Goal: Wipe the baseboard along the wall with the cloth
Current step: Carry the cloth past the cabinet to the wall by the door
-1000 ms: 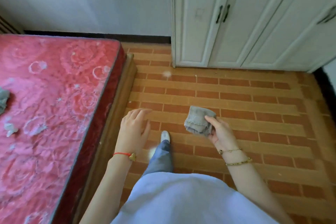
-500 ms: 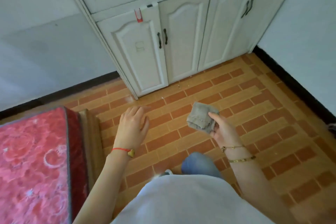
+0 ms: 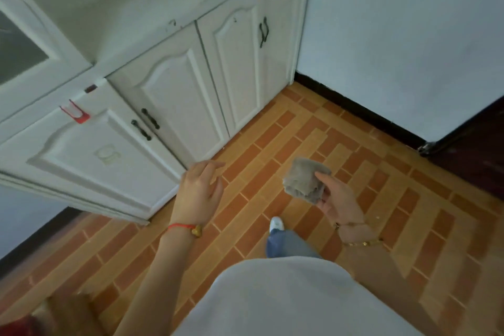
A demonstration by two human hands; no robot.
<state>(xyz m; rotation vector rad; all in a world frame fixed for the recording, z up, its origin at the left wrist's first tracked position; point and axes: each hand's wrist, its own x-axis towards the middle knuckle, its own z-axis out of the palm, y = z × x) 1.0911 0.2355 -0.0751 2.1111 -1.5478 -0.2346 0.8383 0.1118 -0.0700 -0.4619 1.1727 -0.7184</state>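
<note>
A folded grey cloth (image 3: pixel 302 179) is pinched in my right hand (image 3: pixel 339 200), held at waist height over the brick-pattern floor. My left hand (image 3: pixel 197 189) hangs empty with loose, spread fingers, just in front of the cabinet's lower corner. A black baseboard (image 3: pixel 357 110) runs along the foot of the white wall (image 3: pixel 403 35) at the right, well beyond the cloth. Another stretch of black baseboard (image 3: pixel 30 239) shows at the lower left, under the wall beside the cabinet.
A white cabinet (image 3: pixel 169 95) with black handles fills the upper left and meets the right wall at a corner. A dark door (image 3: pixel 474 150) stands at the far right. A wooden bed corner (image 3: pixel 62 308) shows at bottom left. My foot (image 3: pixel 276 224) is on the floor.
The view has swung right and closer to the cabinet; the red bed has slipped nearly out of view and the right wall's baseboard has come in. The hands keep their pose, cloth still held.
</note>
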